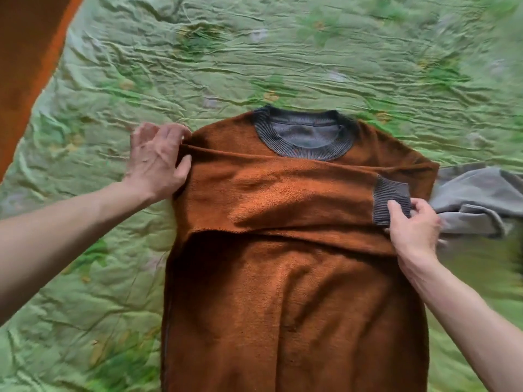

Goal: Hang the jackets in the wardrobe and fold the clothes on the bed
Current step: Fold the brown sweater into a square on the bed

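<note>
Now both hands pinch sweater edges (L shoulder, R cuff)

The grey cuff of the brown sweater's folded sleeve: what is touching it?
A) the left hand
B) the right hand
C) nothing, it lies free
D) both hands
B: the right hand pinches the grey cuff at the brown sweater's right edge, while the left hand grips the opposite shoulder.

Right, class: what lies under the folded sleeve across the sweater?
The sleeve lies across the sweater chest, just below the collar. The right hand pinches its cuff; the left hand grips the shoulder. Whether the other sleeve is under it is hidden.
</note>
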The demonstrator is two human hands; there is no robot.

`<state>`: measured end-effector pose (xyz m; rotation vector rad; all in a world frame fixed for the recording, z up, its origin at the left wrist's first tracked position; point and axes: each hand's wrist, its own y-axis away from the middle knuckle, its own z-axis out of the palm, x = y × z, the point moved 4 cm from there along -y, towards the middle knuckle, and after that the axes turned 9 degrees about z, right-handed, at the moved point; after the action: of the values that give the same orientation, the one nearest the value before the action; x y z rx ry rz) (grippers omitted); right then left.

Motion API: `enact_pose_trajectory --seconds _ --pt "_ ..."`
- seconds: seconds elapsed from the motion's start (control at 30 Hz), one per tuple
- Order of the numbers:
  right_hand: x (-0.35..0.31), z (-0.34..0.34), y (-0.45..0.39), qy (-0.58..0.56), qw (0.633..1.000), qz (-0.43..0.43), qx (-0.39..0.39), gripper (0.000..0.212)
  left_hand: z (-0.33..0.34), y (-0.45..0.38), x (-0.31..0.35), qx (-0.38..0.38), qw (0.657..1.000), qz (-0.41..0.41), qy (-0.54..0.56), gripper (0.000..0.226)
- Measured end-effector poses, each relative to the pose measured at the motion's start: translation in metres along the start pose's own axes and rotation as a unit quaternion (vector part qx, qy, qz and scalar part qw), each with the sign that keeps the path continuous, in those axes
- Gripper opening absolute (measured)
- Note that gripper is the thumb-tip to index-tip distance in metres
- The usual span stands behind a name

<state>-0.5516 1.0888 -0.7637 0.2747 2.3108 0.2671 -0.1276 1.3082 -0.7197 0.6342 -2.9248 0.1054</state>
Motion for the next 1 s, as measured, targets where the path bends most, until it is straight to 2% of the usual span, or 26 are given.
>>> enact_pose_trajectory --seconds 0.07,0.1,0.17,0.2,0.23,0.27,0.33,0.37,0.43,0.5,0.6,0.67,0.73,0.83,0.9,1.0 --pt "-0.001 0.001 -0.008 0.017 1.000 0.016 -0.004 0.045 0.006 0.010 0.000 0.010 0.989 -0.139 0.038 0.058" --pt "-0.004 0.001 -0.010 0.031 0.999 0.014 -0.009 0.049 0.006 0.018 0.001 0.018 0.968 -0.232 0.093 0.065" --pt "-0.010 -0.003 -0.009 0.057 0.998 -0.009 -0.009 0.048 0.019 0.035 0.002 0.006 0.887 -0.391 0.244 0.081" --pt "-0.014 -0.006 -0.005 0.070 0.997 -0.027 0.002 0.044 0.027 0.044 0.006 -0.019 0.852 -0.429 0.301 0.089" --pt "-0.017 -0.009 -0.002 0.080 0.995 -0.048 0.021 0.042 0.033 0.051 0.012 -0.053 0.837 -0.430 0.334 0.096" --pt "-0.020 -0.013 0.002 0.086 0.994 -0.061 0.042 0.041 0.037 0.059 0.018 -0.083 0.839 -0.407 0.351 0.096" --pt "-0.021 -0.015 0.007 0.075 0.992 -0.073 0.069 0.043 0.041 0.069 0.028 -0.105 0.868 -0.349 0.339 0.069" --pt "-0.017 -0.012 0.006 0.067 0.992 -0.077 0.072 0.047 0.043 0.073 0.028 -0.092 0.876 -0.327 0.341 0.053" --pt "-0.008 -0.007 0.003 0.074 0.990 -0.080 0.085 0.056 0.043 0.075 0.025 -0.047 0.867 -0.298 0.398 0.037" --pt "-0.003 -0.002 0.002 0.104 0.985 -0.080 0.110 0.058 0.039 0.075 0.018 -0.007 0.852 -0.265 0.452 0.039" --pt "-0.002 0.005 0.009 0.156 0.976 -0.076 0.132 0.051 0.035 0.079 0.006 0.029 0.857 -0.245 0.453 0.033" --pt "-0.002 0.012 0.016 0.194 0.968 -0.091 0.128 0.049 0.037 0.081 0.002 0.019 0.880 -0.260 0.396 0.031" --pt "-0.005 0.017 0.024 0.211 0.958 -0.142 0.132 0.050 0.041 0.082 0.002 0.000 0.900 -0.278 0.335 0.043" --pt "-0.010 0.023 0.039 0.266 0.912 -0.289 0.119 0.057 0.037 0.080 0.016 0.029 0.922 -0.306 0.234 0.065" --pt "-0.002 0.032 0.051 0.326 0.864 -0.379 0.053 0.056 0.031 0.079 0.032 0.073 0.950 -0.262 0.150 0.071" --pt "0.017 0.038 0.049 0.390 0.846 -0.362 -0.036 0.063 0.034 0.081 0.050 0.061 0.990 -0.120 0.042 0.065"
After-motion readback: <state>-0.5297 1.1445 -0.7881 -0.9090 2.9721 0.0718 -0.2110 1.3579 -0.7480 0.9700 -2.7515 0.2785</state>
